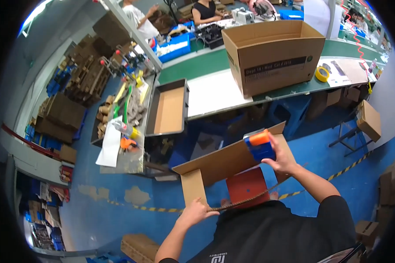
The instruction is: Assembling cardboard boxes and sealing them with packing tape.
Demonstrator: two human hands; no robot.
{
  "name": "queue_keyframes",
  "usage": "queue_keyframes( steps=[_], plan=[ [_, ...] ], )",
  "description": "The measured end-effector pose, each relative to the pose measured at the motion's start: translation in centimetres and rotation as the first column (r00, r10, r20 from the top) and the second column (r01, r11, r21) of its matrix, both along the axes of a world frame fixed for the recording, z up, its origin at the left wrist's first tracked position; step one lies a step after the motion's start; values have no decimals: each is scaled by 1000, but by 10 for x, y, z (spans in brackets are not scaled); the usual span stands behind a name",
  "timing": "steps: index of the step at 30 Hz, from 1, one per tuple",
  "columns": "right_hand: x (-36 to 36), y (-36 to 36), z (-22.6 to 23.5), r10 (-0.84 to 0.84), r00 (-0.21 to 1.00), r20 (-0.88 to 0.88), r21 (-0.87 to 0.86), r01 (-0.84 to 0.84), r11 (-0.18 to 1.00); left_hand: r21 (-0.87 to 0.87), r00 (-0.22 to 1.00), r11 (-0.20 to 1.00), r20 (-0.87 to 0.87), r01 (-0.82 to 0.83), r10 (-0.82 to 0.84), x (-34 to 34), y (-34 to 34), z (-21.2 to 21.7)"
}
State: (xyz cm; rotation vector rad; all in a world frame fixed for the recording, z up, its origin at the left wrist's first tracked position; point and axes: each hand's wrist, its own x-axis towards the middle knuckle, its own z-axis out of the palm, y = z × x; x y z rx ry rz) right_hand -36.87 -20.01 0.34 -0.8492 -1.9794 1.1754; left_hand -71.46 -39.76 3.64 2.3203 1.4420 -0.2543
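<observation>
Open carton point(221, 168) held before the counter point(188, 72), a red panel point(246, 187) visible through it.

From my remote station I record a tall cardboard box point(272, 72) standing open-topped on the green counter ahead, a rigid black rectangular tray point(185, 107) to its left and a round yellow tape roll point(322, 74) to its right. The carton is brown corrugated board, its near edge visibly ribbed; the panel is flat and squarish. The left hand's point(195, 214) fingers pinch the carton's near left corner. The right hand's point(281, 158) fingers close around a blurred blue-and-orange tool point(262, 151) above the carton's right side. Striped marking point(158, 209) crosses the blue floor point(87, 223).
</observation>
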Motion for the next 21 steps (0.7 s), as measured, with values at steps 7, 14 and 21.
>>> queue_keyframes(
  steps=[7, 14, 21],
  plan=[
    [-5, 56, 77, -134, 989, 61, 315, 108, 943, -5, 993, 999, 112, 33, -32, 31, -52, 3],
    [-45, 106, -33, -77, 970, 229, 232, 23, 972, -98, 950, 993, 313, 59, -26, 30, -47, -47],
    [-51, 70, -30, 178, 767, 616, -11, -217, 976, -143, 907, 990, 415, -12, 71, 20, -38, -62]
  ],
)
